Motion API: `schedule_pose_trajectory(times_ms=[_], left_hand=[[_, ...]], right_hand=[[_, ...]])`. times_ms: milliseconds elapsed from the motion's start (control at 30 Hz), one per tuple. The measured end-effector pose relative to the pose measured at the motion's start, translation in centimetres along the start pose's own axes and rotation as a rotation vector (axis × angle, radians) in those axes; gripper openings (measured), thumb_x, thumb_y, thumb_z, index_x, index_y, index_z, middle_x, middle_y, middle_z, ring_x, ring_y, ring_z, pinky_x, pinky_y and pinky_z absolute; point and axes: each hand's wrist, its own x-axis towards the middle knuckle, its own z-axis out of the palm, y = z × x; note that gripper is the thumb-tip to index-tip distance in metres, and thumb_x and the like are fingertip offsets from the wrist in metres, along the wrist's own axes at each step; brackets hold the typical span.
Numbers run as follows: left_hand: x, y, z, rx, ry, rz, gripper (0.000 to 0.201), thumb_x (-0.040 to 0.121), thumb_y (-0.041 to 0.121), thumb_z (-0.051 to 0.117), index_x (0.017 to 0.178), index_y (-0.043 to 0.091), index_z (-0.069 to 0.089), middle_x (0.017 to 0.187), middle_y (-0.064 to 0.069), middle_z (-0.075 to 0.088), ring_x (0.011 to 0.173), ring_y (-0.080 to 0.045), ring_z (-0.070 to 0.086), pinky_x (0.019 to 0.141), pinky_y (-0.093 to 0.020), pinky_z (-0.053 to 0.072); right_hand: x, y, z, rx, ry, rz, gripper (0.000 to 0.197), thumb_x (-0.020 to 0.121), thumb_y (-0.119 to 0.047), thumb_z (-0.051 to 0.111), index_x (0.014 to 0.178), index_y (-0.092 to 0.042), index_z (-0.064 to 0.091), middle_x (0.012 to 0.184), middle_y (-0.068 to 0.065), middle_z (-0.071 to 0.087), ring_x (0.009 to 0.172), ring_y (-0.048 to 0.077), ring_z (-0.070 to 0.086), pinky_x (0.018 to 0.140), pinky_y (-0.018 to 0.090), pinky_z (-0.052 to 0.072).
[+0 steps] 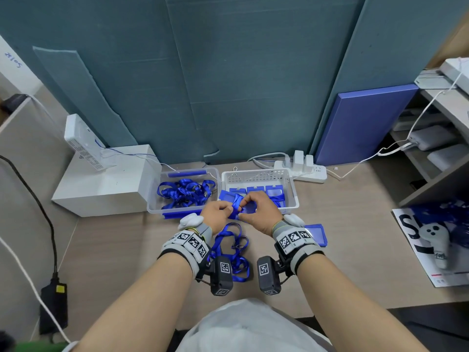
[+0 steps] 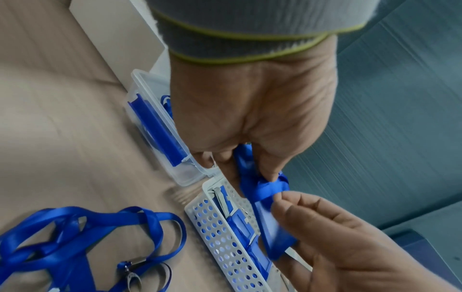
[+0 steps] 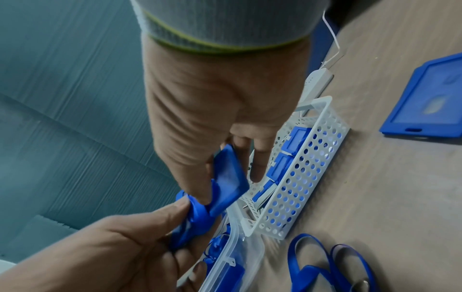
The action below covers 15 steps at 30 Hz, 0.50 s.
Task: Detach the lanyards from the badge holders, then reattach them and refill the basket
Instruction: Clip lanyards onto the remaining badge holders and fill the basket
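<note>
Lanyard ribbon (image 2: 260, 189), blue, was held bunched between both hands above the near edge of the white perforated basket (image 1: 291, 184), at the point where it met a blue badge holder (image 3: 228, 177). Left hand (image 1: 218, 215) had its thumb and fingers curled round the gathered ribbon. Right hand (image 1: 261, 208) pinched the holder at its top end, the remaining fingers loosely extended over the basket. Whether the clip was engaged in the holder's slot could not be determined; it was hidden by fingers and ribbon. Further holders stood in the basket, a tangle of lanyards lay in the clear tub (image 1: 154, 199) to its left, more ribbon (image 1: 233, 250) lay on the desk near the wrists, and one loose holder (image 1: 316, 233) lay to the right. Recommended practice for this step: keep the holder steady, clear slack ribbon off the clip so the slot is visible, and work the clip squarely rather than pulling on the fabric.
</note>
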Motion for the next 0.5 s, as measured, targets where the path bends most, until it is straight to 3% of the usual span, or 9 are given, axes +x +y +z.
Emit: schedule_pose_trajectory(times_ms=[100,200,400,500], left_hand=[[0.38,-0.41,0.15,-0.028,0.004,-0.039,0.027,0.101,0.013,0.055,0.122,0.005,0.069,0.116,-0.008,0.07,0.107,-0.019,0.062,0.09,-0.023,0.042],[0.49,-0.69,0.34,-0.021,0.006,-0.049,0.029,0.102,0.014,0.054,0.126,0.007,0.067,0.123,-0.008,0.068,0.115,-0.021,0.061,0.097,-0.026,0.042],[0.85,-1.07,0.36,0.09,0.079,0.064,0.026,0.098,0.005,0.053,0.108,0.016,0.075,0.112,-0.003,0.07,0.098,-0.021,0.065,0.083,-0.022,0.042],[0.67,-1.12,0.2,0.053,0.169,0.079,0.023,0.094,0.007,0.06,0.1,0.027,0.07,0.106,0.007,0.07,0.093,-0.011,0.064,0.075,-0.018,0.046]], right_hand=[[0.38,0.41,0.15,-0.041,0.048,0.024,0.023,0.072,-0.021,0.086,0.081,-0.029,0.066,0.102,-0.004,0.06,0.092,0.006,0.055,0.078,0.022,0.042],[0.54,0.57,0.06,-0.051,0.075,0.051,0.018,0.077,-0.017,0.083,0.076,-0.025,0.067,0.098,-0.005,0.06,0.087,0.011,0.057,0.078,0.026,0.045],[0.85,0.52,0.08,-0.108,0.057,0.077,0.021,0.089,-0.018,0.07,0.075,-0.027,0.057,0.089,-0.004,0.063,0.078,0.014,0.057,0.074,0.03,0.044],[1.0,0.6,0.02,-0.109,0.058,0.105,0.021,0.093,-0.017,0.064,0.079,-0.028,0.052,0.086,-0.002,0.067,0.077,0.017,0.059,0.07,0.031,0.042]])
